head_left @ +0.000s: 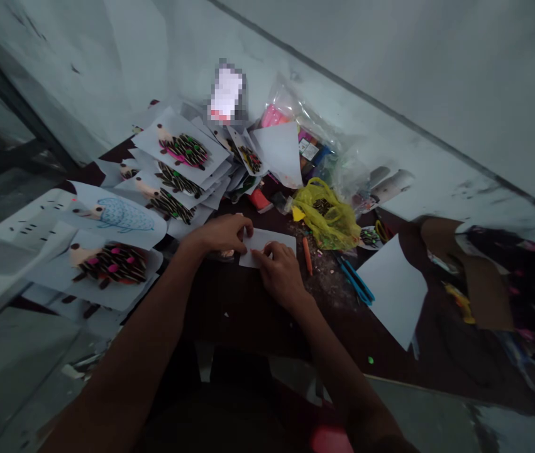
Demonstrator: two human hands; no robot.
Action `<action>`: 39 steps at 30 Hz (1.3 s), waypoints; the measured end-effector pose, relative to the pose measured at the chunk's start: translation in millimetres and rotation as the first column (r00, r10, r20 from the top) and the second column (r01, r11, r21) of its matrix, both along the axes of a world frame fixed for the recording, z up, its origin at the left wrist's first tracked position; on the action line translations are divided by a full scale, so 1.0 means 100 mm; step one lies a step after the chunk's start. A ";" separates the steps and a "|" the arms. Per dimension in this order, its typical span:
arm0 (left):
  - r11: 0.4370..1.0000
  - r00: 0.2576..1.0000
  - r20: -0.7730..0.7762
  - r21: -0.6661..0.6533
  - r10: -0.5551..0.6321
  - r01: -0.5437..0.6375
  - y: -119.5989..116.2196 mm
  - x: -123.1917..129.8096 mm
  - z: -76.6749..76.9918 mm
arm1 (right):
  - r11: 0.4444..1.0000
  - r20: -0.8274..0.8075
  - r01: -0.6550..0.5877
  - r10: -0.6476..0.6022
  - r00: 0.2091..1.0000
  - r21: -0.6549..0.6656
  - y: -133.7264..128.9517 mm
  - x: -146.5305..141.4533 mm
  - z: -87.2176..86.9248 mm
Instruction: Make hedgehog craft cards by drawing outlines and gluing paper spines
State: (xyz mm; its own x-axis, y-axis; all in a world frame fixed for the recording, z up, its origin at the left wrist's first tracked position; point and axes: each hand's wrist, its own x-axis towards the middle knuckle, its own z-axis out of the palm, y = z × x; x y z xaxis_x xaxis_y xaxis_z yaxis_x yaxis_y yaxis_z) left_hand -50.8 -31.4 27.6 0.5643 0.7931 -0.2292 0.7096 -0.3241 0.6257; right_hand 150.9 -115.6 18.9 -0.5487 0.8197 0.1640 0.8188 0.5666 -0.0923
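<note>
A small white sheet of paper (282,239) lies on the dark table in front of me. My left hand (226,234) is at its left edge, fingers curled and the thumb and fingertips gripping the paper. From the right, my right hand (279,269) presses down on the sheet with bent, closed fingers. What its fingertips pinch is too small and dim to make out. An orange marker-like stick (307,256) lies just right of the sheet. Further right are blue-handled scissors (358,280).
Stacked hedgehog pictures (111,261) cover the left side. A yellow plastic bag (328,214) sits behind my right hand, near clear plastic packaging (295,104). A blank white sheet (394,289) and brown cardboard (465,270) lie right. A pixelated bright rectangle (227,93) stands by the wall.
</note>
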 end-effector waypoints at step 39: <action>1.000 1.000 -0.017 0.020 -0.007 0.007 0.02 0.00 -0.06 | 0.994 0.039 -0.100 0.102 0.994 -0.055 0.11 0.07 0.08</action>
